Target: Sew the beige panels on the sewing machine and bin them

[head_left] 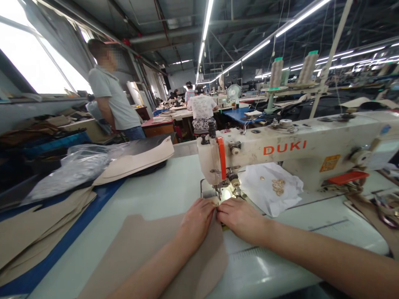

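A tan fabric panel [137,249] lies flat on the pale sewing table [162,191], its far edge under the needle of a white DUKI sewing machine [286,153]. My left hand [198,218] rests on the panel with fingers curled, pinching its edge just in front of the presser foot [220,192]. My right hand [240,218] presses fingers together on the same edge from the right. The two hands touch at the fingertips.
Stacked tan pieces [40,224] and a plastic bag [71,170] lie at the left. A white cloth with small gold parts [274,187] sits behind the needle. A person in a grey shirt [114,95] stands at the left; other workers sit farther back. Thread cones [276,72] stand above the machine.
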Available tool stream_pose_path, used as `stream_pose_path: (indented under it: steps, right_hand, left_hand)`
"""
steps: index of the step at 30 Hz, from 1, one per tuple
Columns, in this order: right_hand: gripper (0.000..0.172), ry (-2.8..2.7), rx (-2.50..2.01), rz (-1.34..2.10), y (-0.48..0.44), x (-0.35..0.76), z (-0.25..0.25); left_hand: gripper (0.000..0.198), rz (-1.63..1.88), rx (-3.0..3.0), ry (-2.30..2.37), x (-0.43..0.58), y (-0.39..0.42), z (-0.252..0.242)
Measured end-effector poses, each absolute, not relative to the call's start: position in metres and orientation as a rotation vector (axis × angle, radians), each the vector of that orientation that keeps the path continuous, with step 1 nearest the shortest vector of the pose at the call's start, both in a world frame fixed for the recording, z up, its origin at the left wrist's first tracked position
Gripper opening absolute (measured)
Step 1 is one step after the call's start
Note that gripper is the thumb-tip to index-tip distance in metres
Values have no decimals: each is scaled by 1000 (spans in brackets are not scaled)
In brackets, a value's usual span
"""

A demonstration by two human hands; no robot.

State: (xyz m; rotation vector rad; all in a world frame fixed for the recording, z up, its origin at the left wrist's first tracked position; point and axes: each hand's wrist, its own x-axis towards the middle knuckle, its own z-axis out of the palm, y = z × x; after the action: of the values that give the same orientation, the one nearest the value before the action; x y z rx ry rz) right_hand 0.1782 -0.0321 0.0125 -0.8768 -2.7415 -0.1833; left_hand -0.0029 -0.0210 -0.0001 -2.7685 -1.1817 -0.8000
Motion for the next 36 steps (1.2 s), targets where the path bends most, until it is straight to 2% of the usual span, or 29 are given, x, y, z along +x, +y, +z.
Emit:
stream_pose_path:
  steps: [28,36]
  right_hand:
    - [9,-2625,-941,-67,-9,189,2]
    - [12,-2622,-943,-40,-9,189,3]
  left_hand:
    - [15,-853,-2776,-1106,6,15,-9]
    - [19,-842,-2750,-1099,6,14,-8]
